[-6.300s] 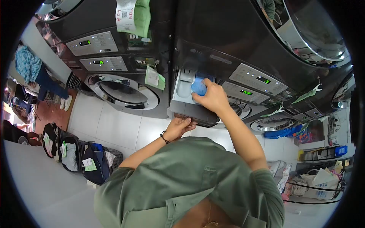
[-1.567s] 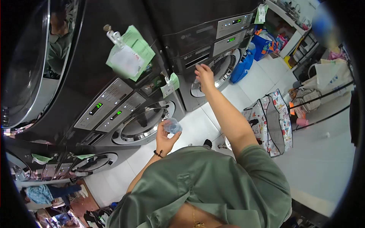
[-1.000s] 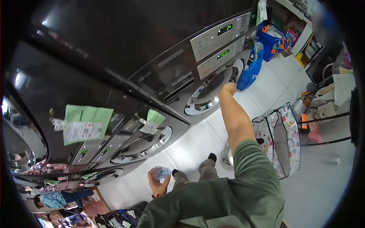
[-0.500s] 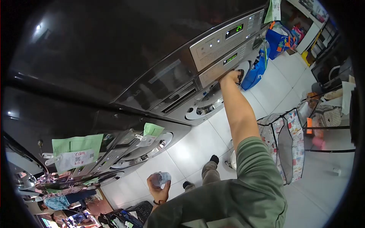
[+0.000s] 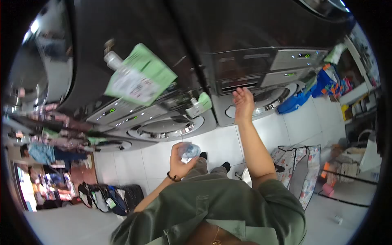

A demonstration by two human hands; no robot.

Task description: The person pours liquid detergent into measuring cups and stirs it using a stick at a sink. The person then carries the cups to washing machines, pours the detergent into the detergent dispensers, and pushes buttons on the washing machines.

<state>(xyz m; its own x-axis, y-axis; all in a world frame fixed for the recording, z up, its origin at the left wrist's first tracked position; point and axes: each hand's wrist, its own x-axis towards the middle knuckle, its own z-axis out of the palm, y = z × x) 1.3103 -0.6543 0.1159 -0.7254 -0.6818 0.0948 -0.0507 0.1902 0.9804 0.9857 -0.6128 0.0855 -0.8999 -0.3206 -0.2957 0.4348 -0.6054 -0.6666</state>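
Note:
My left hand (image 5: 179,161), with a dark bracelet at the wrist, is closed round a small clear plastic cup (image 5: 190,151) in front of my body. The cup looks bluish inside, though I cannot make out what it holds. My right hand (image 5: 243,102) is raised before a dark front-loading washing machine (image 5: 228,65). Its fingers are loosely curled and apart, with nothing in them. Behind that hand are the machine's drawer panel (image 5: 239,83) and round door (image 5: 269,100).
Green slips with white tags (image 5: 141,75) hang from the neighbouring machine. Blue bags (image 5: 300,100) stand on the right, near a patterned bag (image 5: 306,171) on the tiled floor (image 5: 220,139). Dark bags (image 5: 118,198) and a person in blue (image 5: 43,154) are at the left.
My right hand has come away from the machine's door area and moved left. The view has swung left toward the tagged machine. My left hand still grips the cup.

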